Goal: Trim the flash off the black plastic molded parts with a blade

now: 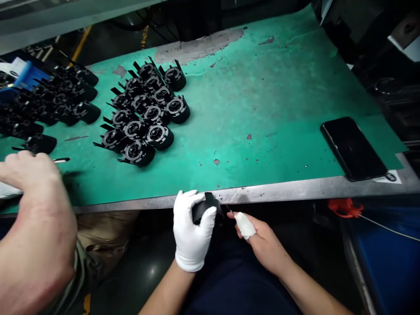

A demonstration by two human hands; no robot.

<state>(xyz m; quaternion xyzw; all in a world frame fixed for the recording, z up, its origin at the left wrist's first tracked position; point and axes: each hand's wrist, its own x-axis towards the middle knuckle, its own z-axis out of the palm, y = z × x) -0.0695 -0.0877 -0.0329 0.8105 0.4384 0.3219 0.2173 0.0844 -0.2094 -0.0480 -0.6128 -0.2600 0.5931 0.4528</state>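
My left hand, in a white glove, is wrapped round a black cylindrical plastic part at the table's front edge. My right hand is bare, with a white wrapping on the thumb. Its fingers pinch a thin dark tool that points at the right side of the part; whether its tip touches cannot be seen, and its kind is unclear. Farther back on the green mat stands a group of similar black cylindrical parts with upright tabs and ringed tops.
At left, a co-worker's arm reaches over the edge, holding a pen-like tool. More black parts and a blue bin stand beyond it. A phone lies at right on the worn green mat. An orange-red object hangs below.
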